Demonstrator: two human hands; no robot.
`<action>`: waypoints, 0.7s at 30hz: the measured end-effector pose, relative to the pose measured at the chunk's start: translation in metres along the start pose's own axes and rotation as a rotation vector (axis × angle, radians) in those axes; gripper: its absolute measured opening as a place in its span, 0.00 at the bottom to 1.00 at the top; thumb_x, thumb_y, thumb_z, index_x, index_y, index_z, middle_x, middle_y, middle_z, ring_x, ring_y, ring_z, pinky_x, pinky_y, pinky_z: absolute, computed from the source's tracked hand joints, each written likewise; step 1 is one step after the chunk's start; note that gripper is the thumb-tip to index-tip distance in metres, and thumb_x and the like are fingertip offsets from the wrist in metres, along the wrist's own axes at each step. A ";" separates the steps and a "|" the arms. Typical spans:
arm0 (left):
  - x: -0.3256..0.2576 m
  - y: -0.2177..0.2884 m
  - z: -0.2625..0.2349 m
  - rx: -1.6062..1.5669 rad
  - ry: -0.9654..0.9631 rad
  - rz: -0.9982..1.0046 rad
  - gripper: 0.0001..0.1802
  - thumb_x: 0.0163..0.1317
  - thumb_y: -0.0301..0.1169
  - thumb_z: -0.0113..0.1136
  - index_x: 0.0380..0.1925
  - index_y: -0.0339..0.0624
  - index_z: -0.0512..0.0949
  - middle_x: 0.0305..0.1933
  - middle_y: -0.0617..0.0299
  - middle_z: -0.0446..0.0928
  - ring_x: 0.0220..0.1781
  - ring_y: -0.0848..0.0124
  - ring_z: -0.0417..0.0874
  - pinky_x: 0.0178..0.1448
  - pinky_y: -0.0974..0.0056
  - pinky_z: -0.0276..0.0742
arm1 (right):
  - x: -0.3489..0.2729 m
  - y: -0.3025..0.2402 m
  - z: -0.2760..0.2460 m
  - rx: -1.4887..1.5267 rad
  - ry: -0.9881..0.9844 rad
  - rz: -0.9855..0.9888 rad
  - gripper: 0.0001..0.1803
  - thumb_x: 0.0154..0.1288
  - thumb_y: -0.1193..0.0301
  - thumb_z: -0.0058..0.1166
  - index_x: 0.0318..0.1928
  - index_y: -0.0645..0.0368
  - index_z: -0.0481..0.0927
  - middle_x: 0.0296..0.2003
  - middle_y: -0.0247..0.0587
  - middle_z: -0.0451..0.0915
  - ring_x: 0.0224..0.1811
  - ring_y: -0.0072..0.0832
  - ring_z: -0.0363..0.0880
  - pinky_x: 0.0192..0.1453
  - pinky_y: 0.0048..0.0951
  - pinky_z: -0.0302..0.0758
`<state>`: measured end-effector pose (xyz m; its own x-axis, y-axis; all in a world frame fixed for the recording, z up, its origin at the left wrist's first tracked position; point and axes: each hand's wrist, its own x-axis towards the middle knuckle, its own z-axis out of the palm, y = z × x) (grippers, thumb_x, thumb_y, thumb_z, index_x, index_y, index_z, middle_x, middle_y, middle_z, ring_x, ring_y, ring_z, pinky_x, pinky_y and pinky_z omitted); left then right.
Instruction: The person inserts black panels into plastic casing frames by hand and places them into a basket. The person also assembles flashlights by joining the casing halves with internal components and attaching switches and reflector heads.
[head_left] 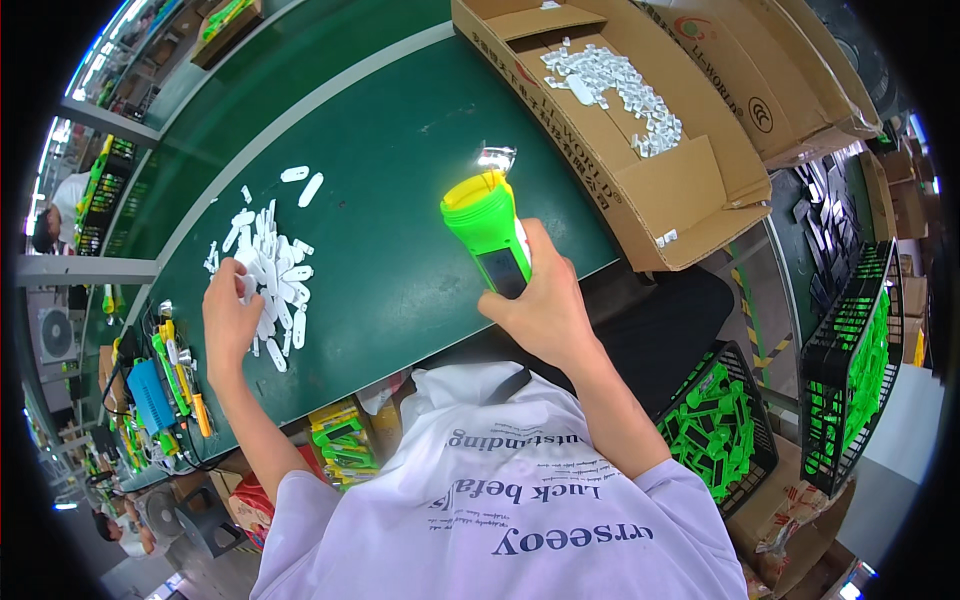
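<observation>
At the far left edge, stacked racks point(100, 200) holding green parts stand beside another person point(48, 228) at work. Below them, along the near edge of the dark green surface point(400, 180), lies a cluster of hand tools point(170, 385) with yellow, green and blue handles and trailing cords. The left hand point(228, 318) rests palm-down on a pile of small white plastic pieces point(268, 270) spread over the surface, its fingers curled loosely into the pile; I cannot tell whether they pinch a piece. A pale strip runs lengthwise along the surface beyond the pile. Toward the middle, the right hand point(545, 305) is raised above the surface, fingers wrapped tightly around the handle of a green and yellow flashlight point(487, 232), whose lens end points away from the person. Just right of it, an open cardboard box point(680, 190) sits on the surface, holding more white pieces point(615, 85). Further right, beside the surface, black crates point(850, 370) stand filled with green plastic parts.
</observation>
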<state>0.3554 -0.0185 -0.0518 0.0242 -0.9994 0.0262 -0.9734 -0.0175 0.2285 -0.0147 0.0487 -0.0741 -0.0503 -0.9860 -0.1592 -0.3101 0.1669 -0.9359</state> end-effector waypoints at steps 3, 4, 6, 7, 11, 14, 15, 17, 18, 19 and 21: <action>0.003 0.007 -0.004 -0.044 0.062 0.028 0.17 0.49 0.18 0.62 0.40 0.37 0.72 0.30 0.57 0.71 0.33 0.66 0.74 0.40 0.62 0.73 | -0.001 0.000 0.001 -0.077 0.043 -0.037 0.27 0.49 0.75 0.61 0.52 0.61 0.67 0.34 0.60 0.79 0.37 0.58 0.80 0.43 0.47 0.75; 0.002 0.009 -0.006 -0.085 0.078 0.028 0.17 0.49 0.17 0.62 0.41 0.37 0.72 0.31 0.58 0.71 0.33 0.67 0.75 0.40 0.64 0.73 | -0.002 -0.001 0.001 -0.077 0.043 -0.035 0.27 0.49 0.75 0.61 0.52 0.61 0.67 0.34 0.60 0.79 0.37 0.58 0.80 0.43 0.47 0.75; 0.000 0.017 -0.008 -0.096 0.086 0.037 0.17 0.50 0.18 0.62 0.42 0.38 0.72 0.31 0.60 0.72 0.34 0.69 0.75 0.40 0.66 0.73 | -0.003 -0.006 0.002 -0.103 0.054 -0.045 0.26 0.49 0.77 0.60 0.51 0.61 0.67 0.32 0.52 0.80 0.34 0.48 0.82 0.41 0.42 0.76; -0.002 0.021 -0.007 -0.106 0.095 0.047 0.17 0.51 0.18 0.62 0.43 0.38 0.72 0.32 0.61 0.72 0.35 0.72 0.76 0.40 0.67 0.73 | -0.003 -0.004 0.001 -0.104 0.049 -0.046 0.26 0.49 0.77 0.60 0.51 0.61 0.67 0.32 0.52 0.80 0.34 0.48 0.82 0.41 0.42 0.76; -0.021 0.070 0.006 -0.998 -0.090 0.133 0.17 0.54 0.19 0.64 0.44 0.38 0.73 0.38 0.64 0.75 0.42 0.73 0.81 0.47 0.69 0.79 | -0.005 0.002 -0.008 0.744 -0.299 0.091 0.33 0.43 0.81 0.62 0.54 0.60 0.69 0.31 0.41 0.79 0.28 0.33 0.81 0.32 0.31 0.78; -0.044 0.128 0.029 -1.393 -0.171 0.226 0.21 0.52 0.18 0.69 0.46 0.36 0.73 0.42 0.60 0.77 0.43 0.71 0.83 0.50 0.67 0.81 | -0.003 0.004 -0.005 0.991 -0.444 0.170 0.32 0.42 0.83 0.60 0.53 0.60 0.69 0.30 0.41 0.78 0.27 0.30 0.80 0.31 0.31 0.79; -0.046 0.144 0.026 -1.367 -0.209 0.251 0.22 0.52 0.23 0.71 0.46 0.36 0.73 0.43 0.58 0.75 0.45 0.69 0.81 0.53 0.62 0.81 | -0.004 -0.001 -0.006 1.021 -0.467 0.165 0.30 0.42 0.84 0.57 0.51 0.61 0.69 0.30 0.41 0.77 0.27 0.29 0.79 0.32 0.33 0.79; -0.046 0.167 0.034 -1.483 -0.207 0.284 0.20 0.52 0.19 0.68 0.46 0.34 0.73 0.44 0.57 0.77 0.48 0.69 0.82 0.54 0.63 0.81 | -0.007 0.003 -0.003 1.019 -0.460 0.166 0.31 0.42 0.84 0.58 0.53 0.61 0.69 0.31 0.41 0.78 0.27 0.29 0.79 0.33 0.32 0.79; -0.044 0.175 0.034 -1.441 -0.234 0.315 0.20 0.52 0.18 0.68 0.45 0.34 0.73 0.44 0.57 0.77 0.48 0.69 0.82 0.54 0.63 0.81 | -0.009 0.003 -0.003 1.005 -0.450 0.162 0.32 0.42 0.84 0.58 0.53 0.62 0.69 0.31 0.41 0.78 0.28 0.29 0.80 0.33 0.32 0.79; -0.043 0.182 0.032 -1.399 -0.262 0.345 0.20 0.52 0.17 0.67 0.45 0.34 0.73 0.44 0.57 0.78 0.47 0.69 0.82 0.54 0.64 0.81 | -0.011 0.003 -0.003 0.992 -0.439 0.158 0.32 0.42 0.84 0.58 0.53 0.63 0.69 0.31 0.40 0.78 0.28 0.29 0.80 0.33 0.32 0.80; -0.041 0.189 0.030 -1.389 -0.244 0.374 0.17 0.53 0.15 0.67 0.43 0.32 0.75 0.39 0.58 0.80 0.38 0.73 0.84 0.48 0.68 0.80 | -0.012 0.000 -0.006 0.971 -0.415 0.163 0.32 0.42 0.85 0.58 0.53 0.63 0.69 0.31 0.40 0.78 0.28 0.28 0.80 0.33 0.32 0.80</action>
<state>0.1639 0.0183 -0.0389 -0.3522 -0.9215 0.1636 0.0883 0.1413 0.9860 -0.0200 0.0604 -0.0700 0.3609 -0.9042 -0.2283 0.5690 0.4075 -0.7143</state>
